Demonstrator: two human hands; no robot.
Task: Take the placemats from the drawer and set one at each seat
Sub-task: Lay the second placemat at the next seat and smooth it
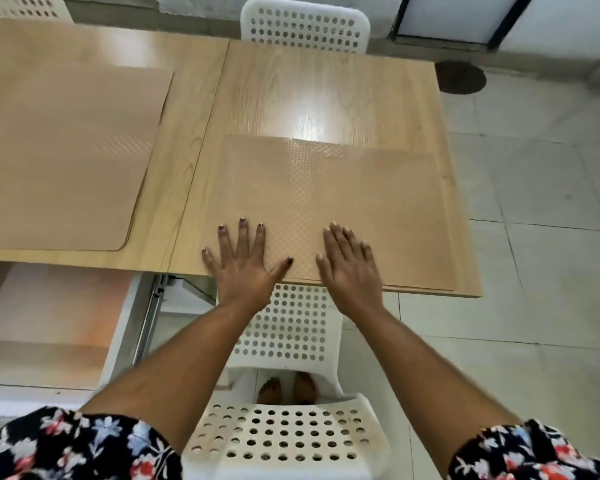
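A tan placemat (336,202) lay flat at the near edge of the right-hand table (312,88), its long axis running along that edge and its near side about flush with it. Both hands rested palm-down on its near part, fingers spread flat and gripping nothing: the left hand (243,268) over the mat's near left corner, the right hand (349,268) nearer the middle of the near side. Another placemat (59,157) lay on the adjoining left table (84,46), its long axis likewise parallel to the near edge. A white perforated chair (288,434) stood just below the near edge, and a second white chair (305,26) at the far edge
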